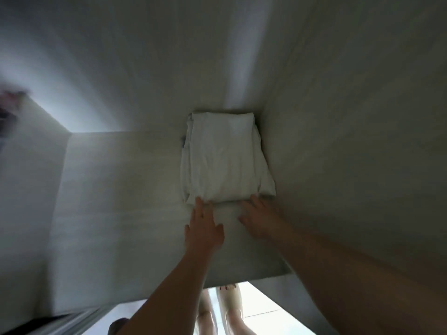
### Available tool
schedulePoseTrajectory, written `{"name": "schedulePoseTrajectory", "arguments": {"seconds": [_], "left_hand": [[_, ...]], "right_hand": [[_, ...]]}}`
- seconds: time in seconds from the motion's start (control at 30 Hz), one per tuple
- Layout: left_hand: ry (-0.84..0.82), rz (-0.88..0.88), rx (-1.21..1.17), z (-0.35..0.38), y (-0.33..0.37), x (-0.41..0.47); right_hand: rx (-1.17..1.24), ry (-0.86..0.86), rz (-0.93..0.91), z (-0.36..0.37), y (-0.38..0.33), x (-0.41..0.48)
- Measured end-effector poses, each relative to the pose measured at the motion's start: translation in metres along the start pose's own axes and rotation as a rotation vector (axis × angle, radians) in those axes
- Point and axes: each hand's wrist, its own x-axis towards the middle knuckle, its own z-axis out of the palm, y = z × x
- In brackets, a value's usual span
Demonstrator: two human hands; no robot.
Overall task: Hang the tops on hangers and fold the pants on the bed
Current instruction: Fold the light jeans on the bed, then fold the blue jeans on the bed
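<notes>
A: Forearms nearest: left forearm [169, 286] rises from 6 o'clock, right forearm [338, 262] from 4 o'clock, both bare. And the clothing?

B: Folded white garment [225, 158], just past centre towards 1 o'clock. Flat rectangular bundle in several layers. Can't tell whether it is pants or a top. Bluish scrap shows at its left edge.

A: Hands on it?

B: Left hand [204, 228] is palm down with straight fingers slightly apart. One fingertip [199, 204] touches the bundle's near left corner. Right hand [260, 220] is also flat, thumb splayed inward, fingers loosely spread and reaching the near right corner. Neither grips the cloth.

A: What is it lying on?

B: Pale surface [133, 189]. The bundle's right side lies against an upright pale panel [350, 165] that fills 2 to 4 o'clock.

A: Further out?

B: Past the surface's near edge at 6 o'clock, bare legs [229, 308] over a bright floor [263, 308]. At 9 o'clock there's a dark reddish smear [9, 102], too blurred to identify.
</notes>
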Motion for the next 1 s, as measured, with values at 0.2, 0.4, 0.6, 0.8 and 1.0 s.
{"name": "schedulePoseTrajectory", "arguments": {"seconds": [0.2,0.4,0.6,0.8,1.0], "left_hand": [[-0.015,-0.013,-0.290,-0.029,-0.006,-0.072],[0.275,-0.026,-0.608,-0.068,0.002,-0.151],[0.513,-0.027,-0.607,-0.069,-0.008,-0.256],[0.748,-0.111,-0.405,-0.031,-0.002,-0.360],[0.951,-0.337,-0.144,0.025,0.005,-0.455]], "right_hand": [[0.106,0.127,-0.023,0.023,-0.026,-0.094],[0.223,0.329,-0.225,0.025,-0.061,-0.167],[0.390,0.384,-0.567,0.016,-0.073,-0.237],[0.435,0.254,-0.885,0.034,-0.066,-0.297],[0.543,0.018,-1.029,0.073,-0.056,-0.337]]}}
